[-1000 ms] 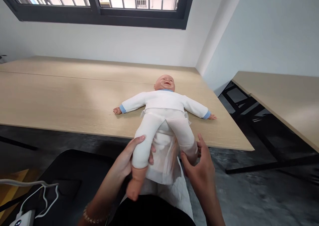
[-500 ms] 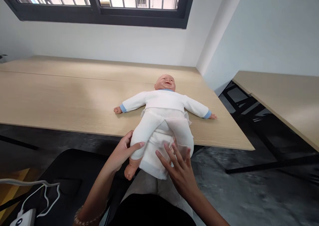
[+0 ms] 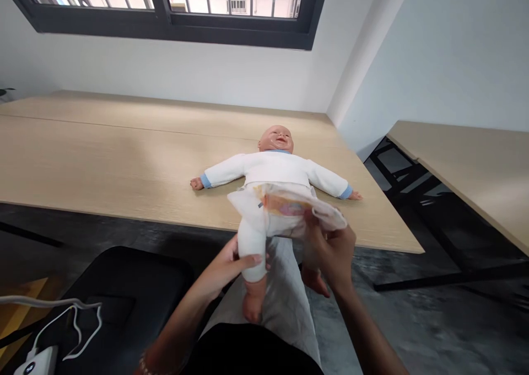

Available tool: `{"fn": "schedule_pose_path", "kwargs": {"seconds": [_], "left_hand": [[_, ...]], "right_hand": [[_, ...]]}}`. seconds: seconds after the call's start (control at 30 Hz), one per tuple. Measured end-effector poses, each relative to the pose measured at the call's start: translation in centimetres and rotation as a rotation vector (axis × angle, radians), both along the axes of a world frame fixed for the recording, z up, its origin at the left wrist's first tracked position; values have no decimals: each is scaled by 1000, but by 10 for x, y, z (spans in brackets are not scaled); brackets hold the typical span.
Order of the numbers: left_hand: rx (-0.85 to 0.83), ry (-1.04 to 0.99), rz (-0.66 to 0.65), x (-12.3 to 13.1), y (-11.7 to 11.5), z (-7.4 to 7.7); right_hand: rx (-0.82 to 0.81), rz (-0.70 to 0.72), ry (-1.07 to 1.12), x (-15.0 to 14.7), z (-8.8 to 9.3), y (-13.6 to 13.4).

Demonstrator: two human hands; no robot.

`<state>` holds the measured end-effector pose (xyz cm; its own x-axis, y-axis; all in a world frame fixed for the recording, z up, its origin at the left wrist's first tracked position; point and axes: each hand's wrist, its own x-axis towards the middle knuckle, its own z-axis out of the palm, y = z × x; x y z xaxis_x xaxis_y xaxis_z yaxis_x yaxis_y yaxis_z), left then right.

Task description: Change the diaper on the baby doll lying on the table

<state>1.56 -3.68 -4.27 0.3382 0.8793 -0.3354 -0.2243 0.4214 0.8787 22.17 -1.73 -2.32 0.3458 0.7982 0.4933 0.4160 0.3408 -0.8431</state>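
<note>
White disposable diaper [image 3: 285, 204] with orange print, held up over the hips of a baby doll [image 3: 276, 168] lying face-up on a pale wooden table [image 3: 124, 165], head far, long axis running far to near, legs past the near edge. Left hand [image 3: 231, 267] clamped around the doll's raised leg [image 3: 252, 248]; right hand [image 3: 330, 253] pinching the diaper's right edge, well apart.

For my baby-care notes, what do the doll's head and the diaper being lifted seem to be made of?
The baby doll's head looks like moulded vinyl or similar soft plastic: smooth, with a glossy sheen and sculpted features. The diaper looks like thin nonwoven fabric: matte, papery and slightly see-through, with an orange print showing. Its exact fibre can't be told from here.
</note>
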Motion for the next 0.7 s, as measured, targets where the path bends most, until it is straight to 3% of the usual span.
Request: {"fn": "schedule_pose_path", "kwargs": {"seconds": [0.13,0.23,0.33,0.5,0.7], "left_hand": [[11,-2,-40,19,-8,-11],[0,-58,-42,23,-5,-19],[-85,-273,-38,21,5,-19],[-244,-464,-71,20,19,-6],[-214,-357,-142,23,29,16]], "right_hand": [[43,122,-64,-3,25,38],[-44,194,-177,-1,27,59],[-97,167,-132,4,23,65],[-88,74,49,9,21,61],[-115,124,66,10,22,60]]}}
